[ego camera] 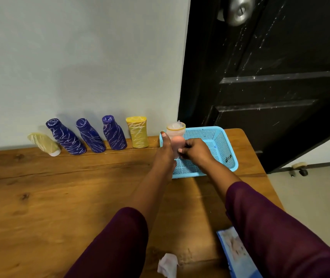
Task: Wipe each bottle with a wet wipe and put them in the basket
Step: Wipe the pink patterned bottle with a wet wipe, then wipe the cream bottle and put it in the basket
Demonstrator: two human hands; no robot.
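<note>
A pale pink bottle point(177, 135) with a clear cap is upright over the near left part of the blue mesh basket point(223, 145). My left hand point(165, 152) grips its left side, thumb up. My right hand point(195, 150) holds its lower right side with curled fingers. Against the wall stand three blue scribbled bottles point(66, 137), point(91, 136), point(114, 133), a yellow scribbled bottle point(137, 132) and a pale yellow bottle point(43, 144) at the far left. A crumpled white wipe point(168, 264) lies at the table's near edge.
A blue wet-wipe pack point(237, 255) lies near the front right, partly under my right sleeve. The wooden table point(60, 197) ends just right of the basket. A black door point(270, 77) stands behind the basket, with a doorstop point(299, 168) on the floor.
</note>
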